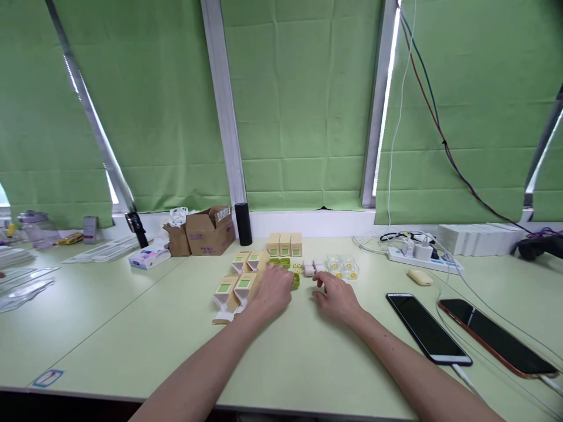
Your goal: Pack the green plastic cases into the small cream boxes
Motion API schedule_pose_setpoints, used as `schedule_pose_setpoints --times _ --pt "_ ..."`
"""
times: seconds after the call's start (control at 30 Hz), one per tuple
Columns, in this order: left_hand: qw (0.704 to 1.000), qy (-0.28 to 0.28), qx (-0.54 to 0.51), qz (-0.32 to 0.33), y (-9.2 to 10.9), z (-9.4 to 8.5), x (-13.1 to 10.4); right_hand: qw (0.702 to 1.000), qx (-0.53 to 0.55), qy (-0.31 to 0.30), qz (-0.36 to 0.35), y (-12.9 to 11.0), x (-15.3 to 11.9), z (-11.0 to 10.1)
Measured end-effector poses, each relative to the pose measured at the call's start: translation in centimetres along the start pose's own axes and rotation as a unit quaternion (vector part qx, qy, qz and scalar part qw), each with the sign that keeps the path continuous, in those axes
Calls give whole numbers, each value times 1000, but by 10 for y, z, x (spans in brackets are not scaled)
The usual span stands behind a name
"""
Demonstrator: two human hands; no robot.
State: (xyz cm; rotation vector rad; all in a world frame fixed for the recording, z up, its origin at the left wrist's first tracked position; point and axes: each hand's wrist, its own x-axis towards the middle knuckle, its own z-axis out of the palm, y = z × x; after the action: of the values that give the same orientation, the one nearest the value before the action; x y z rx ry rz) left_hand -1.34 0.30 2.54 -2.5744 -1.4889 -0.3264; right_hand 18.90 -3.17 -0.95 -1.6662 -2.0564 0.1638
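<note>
Here at the centre of the pale table (pixel 316 351) sit the small olive-green plastic cups (pixel 295 282), one right beside the left hand (pixel 276 288) and others just beyond its fingertips. That left hand reaches forward, palm down, fingers bent; whether they grip a cup, I cannot tell, as the hand hides the contact. Over to the right hand (pixel 336 296): it hovers low or rests near the table, thumb and forefinger apart, the others loosely curled, nothing visible between them.

Between the hands and a touch beyond, we have tiny pale-yellow pieces (pixel 298 268), then pale-pink blocks (pixel 309 270), then a clear plastic tray (pixel 343 267) with yellow spots in its rounded compartments. On the left hand's outer side, four tilted beige cartons with green panels (pixel 224 291) show white flaps; three upright beige boxes (pixel 284 244) stand in a row behind the cups.

Moving outward: a black cylinder (pixel 243 224) stands by an open brown cardboard box (pixel 210 232) at the back left. On the right, a cream oval case (pixel 420 277), a white power strip (pixel 426 260) and two dark-screened phones (pixel 428 328), cables plugged in, lie on the table.
</note>
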Motion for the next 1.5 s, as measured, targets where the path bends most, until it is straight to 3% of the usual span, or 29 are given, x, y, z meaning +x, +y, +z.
schedule_pose_setpoints --times 0.17,0.43,0.63,0.73,0.93,1.23,1.37,1.5 --pt "997 47 11 62 12 2 -5 995 78 49 -41 3 1 6" --pt "986 103 -13 132 23 8 -12 976 182 74 -94 7 5 10" --pt "958 239 -82 134 14 -3 -16 954 246 136 -106 2 1 5" --pt "941 281 -116 146 10 -7 -16 940 273 162 -128 -2 -2 3" --pt "934 282 -115 186 9 0 -13 924 298 183 -155 -8 -6 0" --pt "918 318 -151 184 4 8 -8 903 339 202 -171 -8 -4 0" --pt "905 313 -256 135 6 10 -5 899 338 219 -172 -7 -4 0" --pt "879 246 -404 53 12 11 -1 902 333 223 -164 -6 -3 0"
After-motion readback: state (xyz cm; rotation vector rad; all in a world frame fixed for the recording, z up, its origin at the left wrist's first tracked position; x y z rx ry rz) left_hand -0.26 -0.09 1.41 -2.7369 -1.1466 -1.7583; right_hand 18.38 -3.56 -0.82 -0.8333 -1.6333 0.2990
